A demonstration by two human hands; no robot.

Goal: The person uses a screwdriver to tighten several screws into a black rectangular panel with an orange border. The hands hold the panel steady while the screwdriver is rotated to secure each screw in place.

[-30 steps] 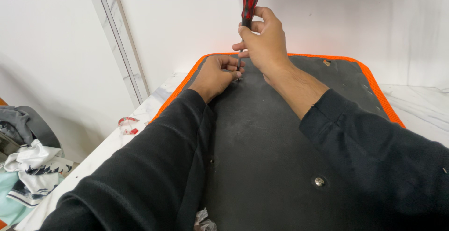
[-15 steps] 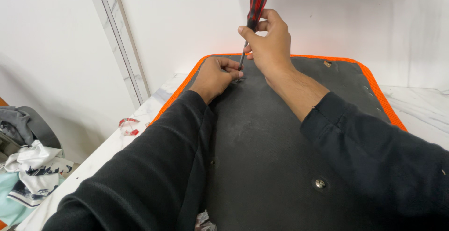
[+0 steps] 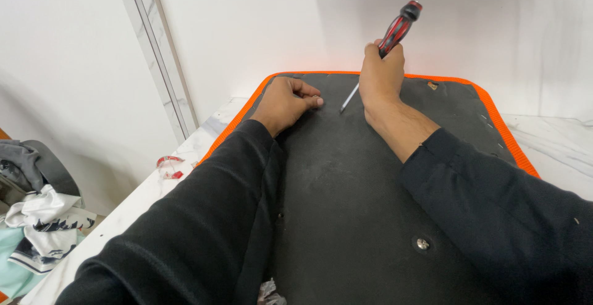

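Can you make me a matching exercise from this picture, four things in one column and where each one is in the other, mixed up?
Things:
1. screwdriver
2. left hand
3. round metal fastener
4. heap of clothes

Places:
A. low down at the left edge, beside the white counter
B. gripped in the right hand, tip slanting down to the black panel
C. resting on the panel near its far orange edge
D. set in the near part of the panel

Pairs: 1-B, 2-C, 3-D, 4-A
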